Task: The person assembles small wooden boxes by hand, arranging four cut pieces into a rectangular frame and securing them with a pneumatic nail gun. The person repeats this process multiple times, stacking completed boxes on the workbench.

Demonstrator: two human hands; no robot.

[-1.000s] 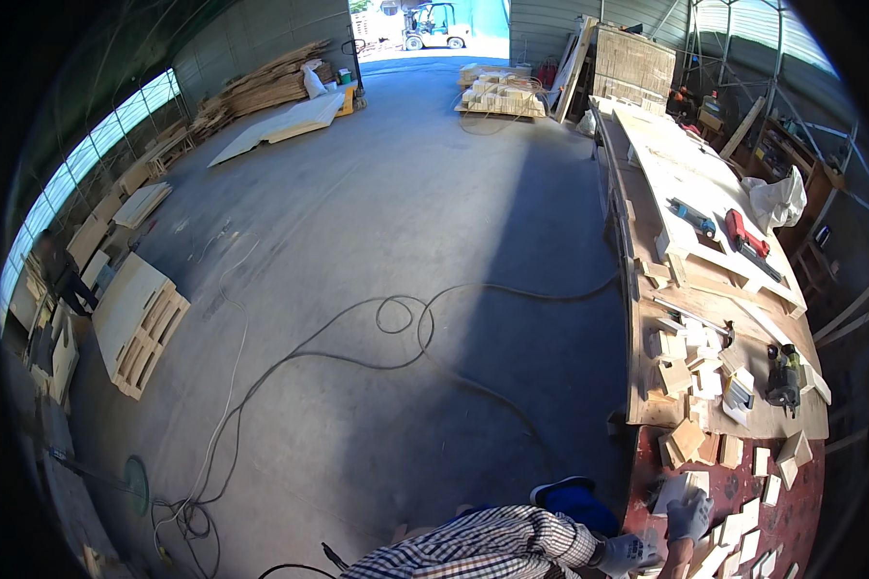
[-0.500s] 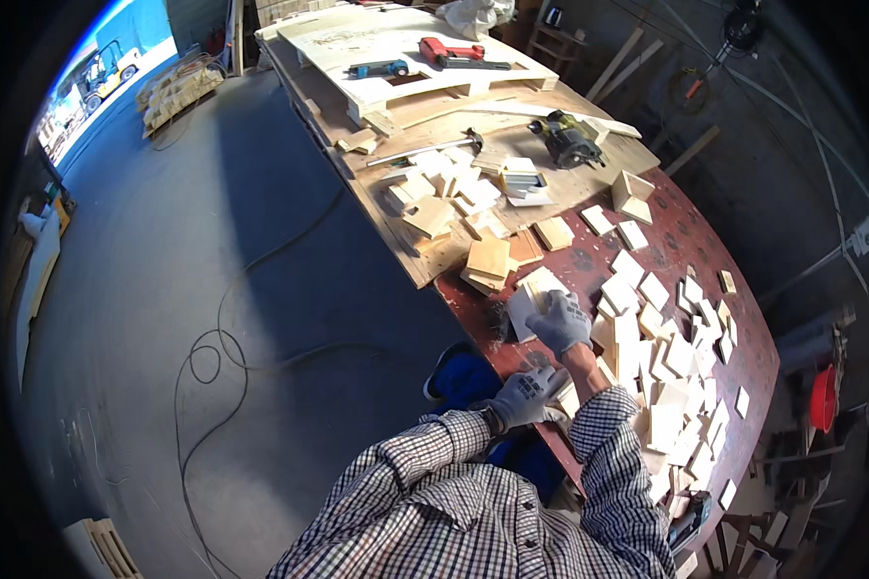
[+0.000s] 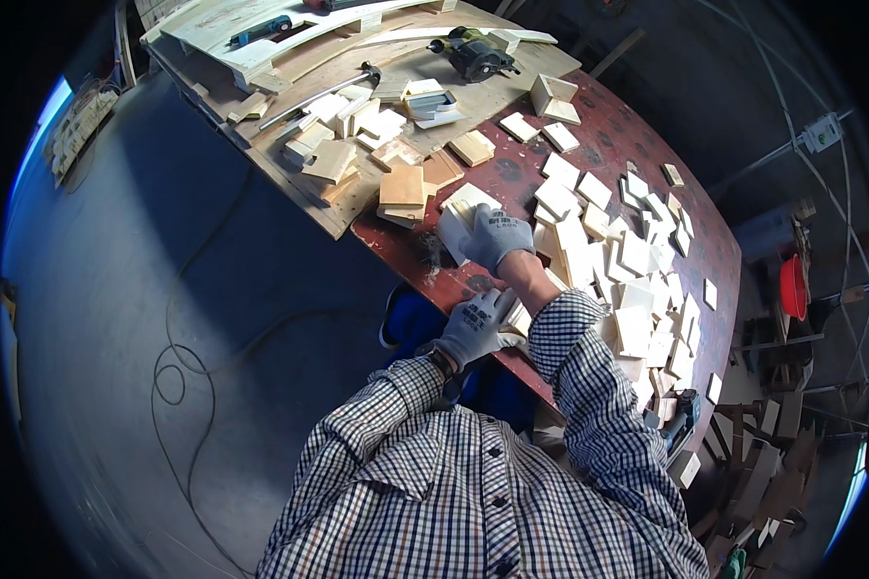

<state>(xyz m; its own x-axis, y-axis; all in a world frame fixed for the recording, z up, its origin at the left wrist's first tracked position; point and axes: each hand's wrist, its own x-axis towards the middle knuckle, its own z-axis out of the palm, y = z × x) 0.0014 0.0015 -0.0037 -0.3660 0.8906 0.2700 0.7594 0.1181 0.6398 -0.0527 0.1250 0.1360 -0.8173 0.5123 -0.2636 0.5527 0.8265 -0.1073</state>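
Observation:
My right hand, in a grey work glove, bends over a small stack of pale wooden pieces near the edge of the red table. Its fingers are curled, and their tips and whatever they grip are hidden from above. Closer to me, my left hand, gloved alike, is closed at the table edge around a pale wooden block, which is partly covered by the glove and the right sleeve. Sawdust lies on the red table left of the right hand.
Many loose pale wooden pieces cover the table to the right. More small blocks lie on the plywood beyond, with a hammer, a dark power tool and a blue tool. A cable coils on the floor at left.
The whole view has swung, so the table and tools appear further left and higher. Both hands keep about the same places on the table, beside the same wooden pieces.

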